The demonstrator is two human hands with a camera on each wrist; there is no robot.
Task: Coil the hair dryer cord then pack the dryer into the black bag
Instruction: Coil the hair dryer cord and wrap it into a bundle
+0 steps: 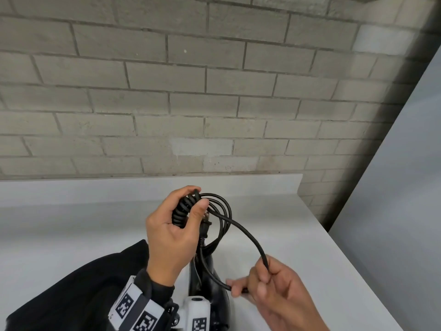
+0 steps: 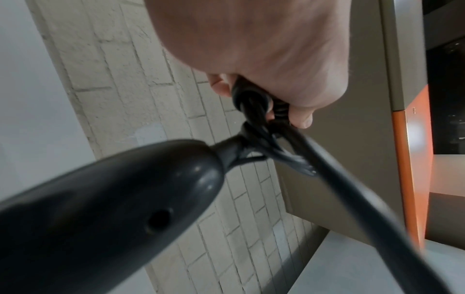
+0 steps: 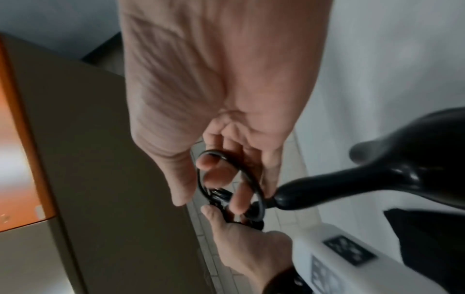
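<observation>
In the head view my left hand [image 1: 194, 199] grips a bundle of coiled black cord [image 1: 182, 211] above the white counter, with the plug [image 1: 206, 226] hanging beside the thumb. A free loop of cord arcs right and down to my right hand [image 1: 257, 278], whose fingers pinch it. The black hair dryer [image 1: 219, 299] sits below the hands, handle pointing up toward the coil. The black bag [image 1: 78, 290] lies at the lower left under my left forearm. The left wrist view has the dryer handle [image 2: 125, 199] close up and the cord [image 2: 251, 111] in my fist [image 2: 251, 49].
The white counter [image 1: 310, 235] ends at a grey brick wall [image 1: 191, 103] behind and drops off at its right edge. A grey panel [image 1: 393, 187] stands to the right. An orange and brown cabinet [image 3: 75, 159] appears in the right wrist view.
</observation>
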